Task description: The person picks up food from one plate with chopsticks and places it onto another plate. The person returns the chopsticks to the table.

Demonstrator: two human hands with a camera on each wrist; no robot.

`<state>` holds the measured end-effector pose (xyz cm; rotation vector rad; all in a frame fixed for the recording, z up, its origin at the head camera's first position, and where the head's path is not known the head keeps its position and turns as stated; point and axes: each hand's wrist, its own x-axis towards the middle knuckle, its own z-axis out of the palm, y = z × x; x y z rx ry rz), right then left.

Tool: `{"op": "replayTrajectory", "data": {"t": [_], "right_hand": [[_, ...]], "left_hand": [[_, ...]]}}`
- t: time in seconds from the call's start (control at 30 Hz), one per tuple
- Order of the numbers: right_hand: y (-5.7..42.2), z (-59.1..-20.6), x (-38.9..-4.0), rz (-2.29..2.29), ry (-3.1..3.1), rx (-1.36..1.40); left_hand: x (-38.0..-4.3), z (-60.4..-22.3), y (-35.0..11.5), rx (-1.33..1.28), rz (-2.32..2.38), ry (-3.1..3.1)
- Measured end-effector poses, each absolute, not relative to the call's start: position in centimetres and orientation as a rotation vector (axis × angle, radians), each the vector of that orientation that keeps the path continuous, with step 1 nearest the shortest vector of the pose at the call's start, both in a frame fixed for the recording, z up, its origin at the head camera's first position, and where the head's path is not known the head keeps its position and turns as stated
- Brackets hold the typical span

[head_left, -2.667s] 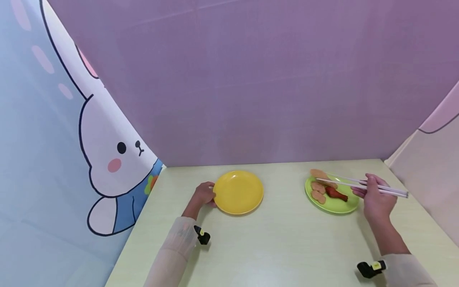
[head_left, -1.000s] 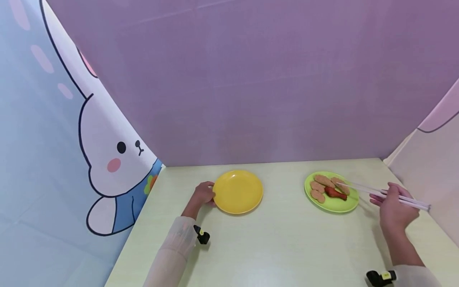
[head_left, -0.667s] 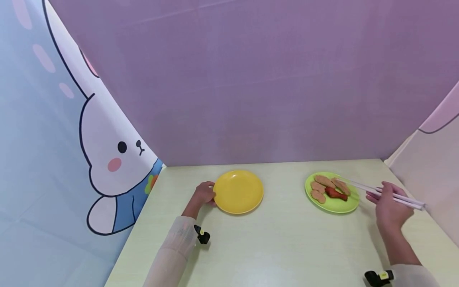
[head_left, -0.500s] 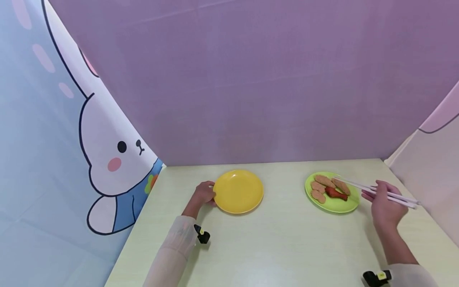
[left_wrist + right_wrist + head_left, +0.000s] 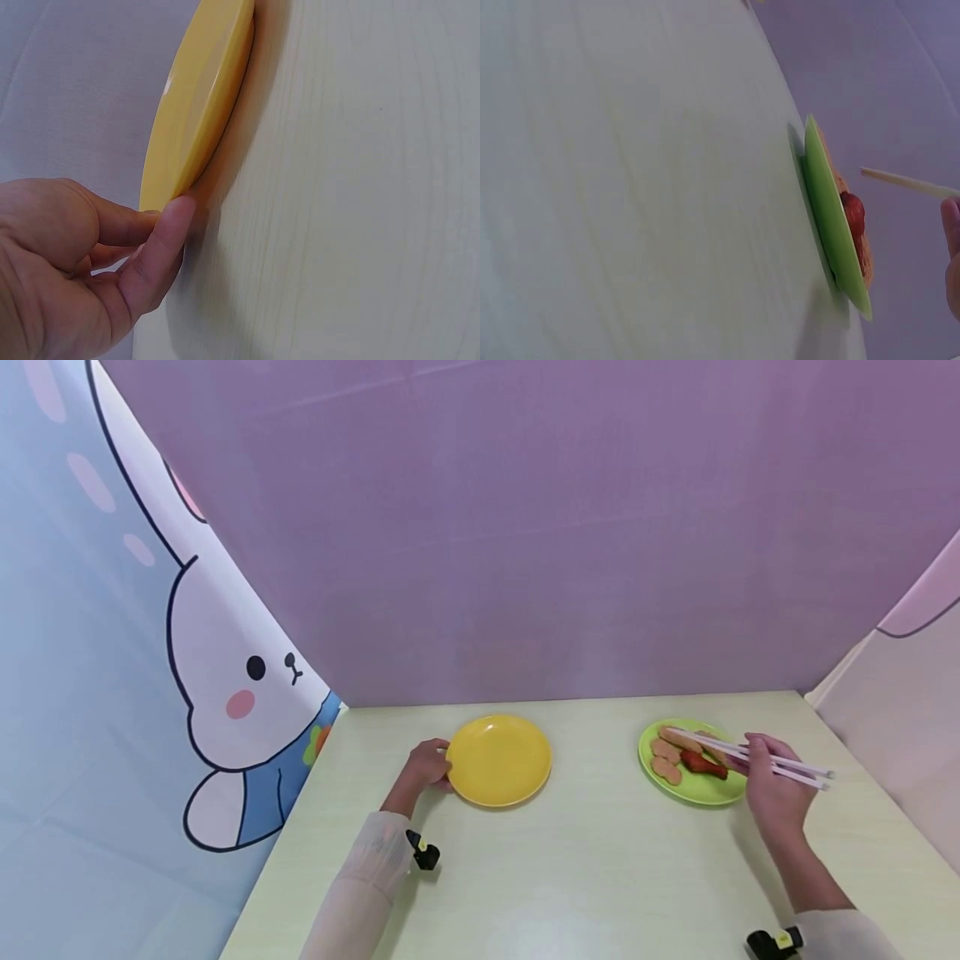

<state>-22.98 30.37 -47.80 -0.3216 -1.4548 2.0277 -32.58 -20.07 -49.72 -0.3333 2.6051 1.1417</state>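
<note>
My left hand (image 5: pixel 429 763) pinches the left rim of a round yellow plate (image 5: pixel 498 764), which bears nothing. In the left wrist view, thumb and fingers meet at the rim of this plate (image 5: pixel 176 127). With my right hand (image 5: pixel 778 789) I hold a pair of pale chopsticks (image 5: pixel 813 769). Their tips reach left over a green plate (image 5: pixel 697 792), overlapping a tan nugget-like piece (image 5: pixel 678 737). On that plate lie several such pieces and a red-brown chicken drumstick (image 5: pixel 701 764). The right wrist view shows one chopstick (image 5: pixel 907 180) above the drumstick (image 5: pixel 853 214), with a gap between them.
Both plates stand toward the back of a pale wood-grain table (image 5: pixel 570 868). Behind it rises a purple cloth wall (image 5: pixel 525 543). A rabbit-print sheet (image 5: pixel 225 693) hangs at the left, and a pale panel (image 5: pixel 900 710) stands at the right.
Earlier, a tan piece stuck up at the green plate's back edge by the chopsticks; now it lies lower. My right hand moved right, then back left over the food. The left hand stayed still.
</note>
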Motion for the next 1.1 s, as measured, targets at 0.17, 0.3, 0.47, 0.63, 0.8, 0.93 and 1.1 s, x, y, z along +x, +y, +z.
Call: {"op": "replayTrajectory", "data": {"t": [0.17, 0.3, 0.47, 0.63, 0.8, 0.93, 1.1], "right_hand": [[29.0, -47.8, -22.9, 1.832, -1.746, -0.33], [27.8, -47.9, -23.0, 1.532, -2.046, -0.281], [26.3, -47.9, -23.2, 1.454, -2.18, -0.057], [24.7, -47.9, -23.3, 1.243, -2.168, 0.195], [23.3, -47.9, -23.4, 1.018, -2.052, 0.405], [22.7, -48.1, -23.4, 0.903, -2.032, 0.55], [22.0, -48.8, -23.3, 0.776, -2.045, 0.732]], "left_hand": [[-32.5, -49.6, -20.0, -0.342, 1.155, 2.594], [-32.5, -49.3, -19.9, -0.343, 1.159, 2.596], [-32.5, -49.5, -19.9, -0.344, 1.156, 2.599], [-32.6, -49.8, -20.0, -0.358, 1.151, 2.59], [-32.7, -49.7, -19.9, -0.365, 1.153, 2.591], [-32.7, -49.7, -19.9, -0.368, 1.147, 2.594], [-32.9, -50.0, -20.0, -0.378, 1.154, 2.586]]}}
